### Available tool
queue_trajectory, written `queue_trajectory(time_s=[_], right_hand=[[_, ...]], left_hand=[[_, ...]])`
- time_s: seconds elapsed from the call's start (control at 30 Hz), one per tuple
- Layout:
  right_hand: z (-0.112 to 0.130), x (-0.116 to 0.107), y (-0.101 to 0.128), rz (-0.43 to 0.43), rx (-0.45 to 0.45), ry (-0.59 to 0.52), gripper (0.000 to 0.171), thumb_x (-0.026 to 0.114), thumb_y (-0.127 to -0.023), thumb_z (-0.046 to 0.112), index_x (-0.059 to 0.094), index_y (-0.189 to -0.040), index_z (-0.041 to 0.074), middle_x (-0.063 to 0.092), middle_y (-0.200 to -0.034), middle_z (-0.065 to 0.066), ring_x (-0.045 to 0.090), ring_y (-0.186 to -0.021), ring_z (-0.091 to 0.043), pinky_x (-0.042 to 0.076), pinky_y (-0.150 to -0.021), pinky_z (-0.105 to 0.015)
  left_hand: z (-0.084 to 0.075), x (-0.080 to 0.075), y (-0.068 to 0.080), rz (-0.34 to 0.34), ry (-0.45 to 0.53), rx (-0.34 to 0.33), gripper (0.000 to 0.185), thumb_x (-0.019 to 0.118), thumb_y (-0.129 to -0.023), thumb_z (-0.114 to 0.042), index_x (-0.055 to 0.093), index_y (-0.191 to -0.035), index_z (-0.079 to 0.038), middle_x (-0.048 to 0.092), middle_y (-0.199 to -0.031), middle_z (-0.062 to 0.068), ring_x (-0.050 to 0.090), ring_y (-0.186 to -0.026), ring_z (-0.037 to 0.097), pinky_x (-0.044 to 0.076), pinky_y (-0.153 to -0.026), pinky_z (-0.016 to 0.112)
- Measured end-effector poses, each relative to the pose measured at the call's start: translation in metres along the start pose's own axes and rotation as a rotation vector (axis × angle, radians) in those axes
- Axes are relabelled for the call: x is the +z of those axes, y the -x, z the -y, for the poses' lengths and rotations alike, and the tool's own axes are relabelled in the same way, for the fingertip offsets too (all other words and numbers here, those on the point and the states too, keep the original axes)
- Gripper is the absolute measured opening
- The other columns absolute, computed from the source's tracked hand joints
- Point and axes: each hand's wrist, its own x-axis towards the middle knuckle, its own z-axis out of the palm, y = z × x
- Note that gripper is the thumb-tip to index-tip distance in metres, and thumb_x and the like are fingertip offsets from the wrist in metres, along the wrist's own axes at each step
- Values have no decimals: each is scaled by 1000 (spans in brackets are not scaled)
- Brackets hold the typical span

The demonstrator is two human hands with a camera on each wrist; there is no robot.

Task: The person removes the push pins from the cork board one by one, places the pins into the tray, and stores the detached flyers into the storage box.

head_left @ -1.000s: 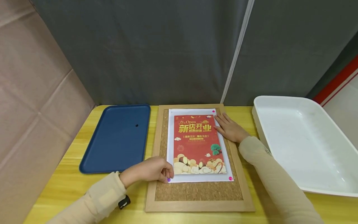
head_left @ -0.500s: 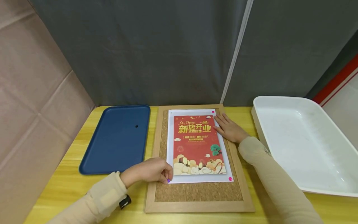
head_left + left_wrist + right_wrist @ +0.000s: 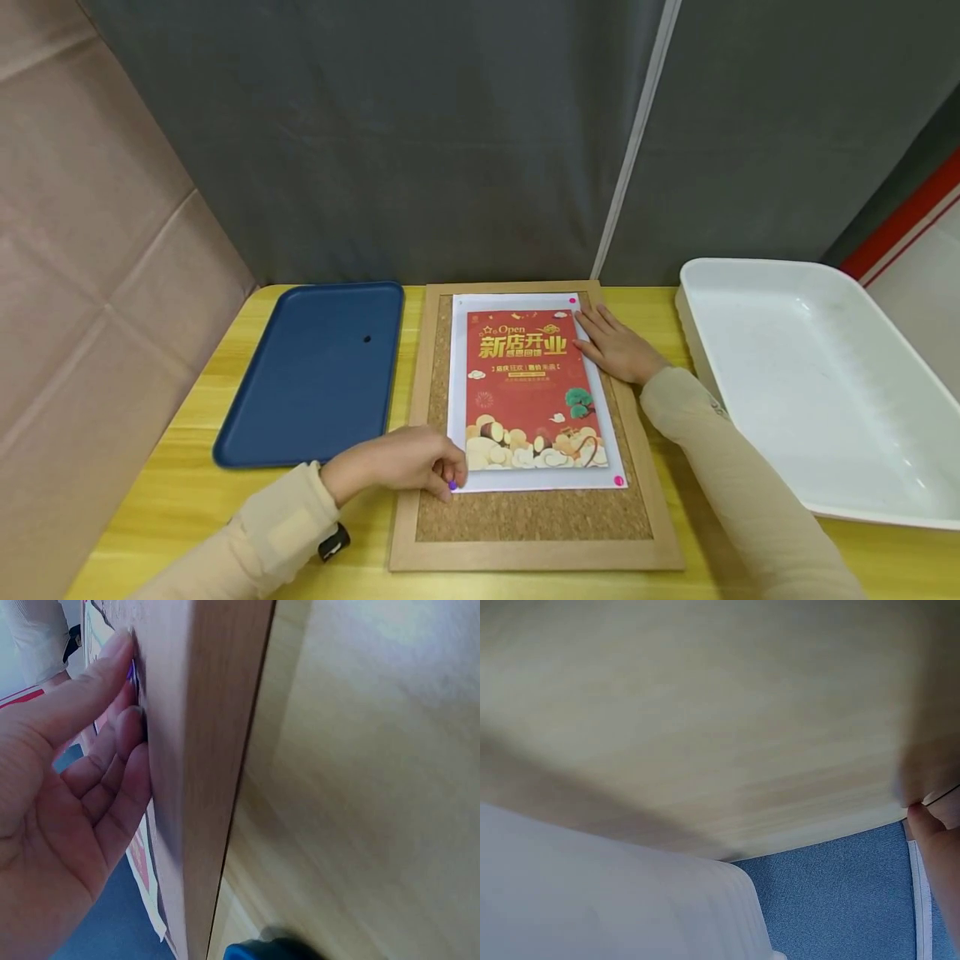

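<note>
A cork board (image 3: 525, 512) in a wooden frame lies on the yellow table (image 3: 180, 500). On it is a red poster (image 3: 525, 383) on white paper. Pink pushpins sit at the paper's top right (image 3: 572, 300) and bottom right (image 3: 618, 481) corners. My left hand (image 3: 442, 477) is at the bottom left corner, fingers curled, pinching a purple pushpin (image 3: 452, 485). In the left wrist view that left hand (image 3: 82, 780) lies against the board's frame (image 3: 202, 750), with a bit of purple pushpin (image 3: 133, 673) at the fingertips. My right hand (image 3: 609, 337) lies flat on the paper's right edge, fingers straight.
A blue tray (image 3: 315, 375) with a small dark dot (image 3: 367, 337) lies left of the board. A large white tub (image 3: 817, 383) stands at the right. Grey curtains close off the back, a padded wall the left. The right wrist view shows tabletop (image 3: 705, 712) and the tub's wall (image 3: 592, 892).
</note>
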Motion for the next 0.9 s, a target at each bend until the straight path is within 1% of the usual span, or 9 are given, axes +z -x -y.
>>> queue_trajectory(time_s=[0.37,0.53,0.77,0.9], right_hand=[[0,1,0,-3,4,6,72,35,-99,51,12,-154,10,8,-162,-14,2,-149,-37,16,-119,-55],[0,-1,0,-1,6,1,72,35,-99,50,12,-154,10,8,-162,-15,2,-149,-38,16,-119,-55],[-1,0,0,-1,6,-1,73,35,-99,52,12,-154,11,8,-162,-15,2,-149,-38,16,-118,-56],[-1,2,0,-11,-5,2,72,35,-99,51,12,-154,10,8,-162,-15,2,-149,-38,16,-119,-55]], left_hand=[[1,3,-1,-37,-44,8,9,76,-78,-21,68,-78,-19,61,-69,-12,47,-64,-7,41,-61,13],[3,4,-1,-44,-36,9,8,76,-79,-21,68,-78,-19,61,-69,-12,48,-64,-8,41,-62,13],[4,5,0,-25,8,-32,6,74,-81,-22,69,-79,-21,60,-70,-16,48,-64,-8,42,-63,13],[4,5,0,-20,12,-32,4,73,-82,-22,70,-80,-21,61,-70,-16,48,-65,-8,42,-63,13]])
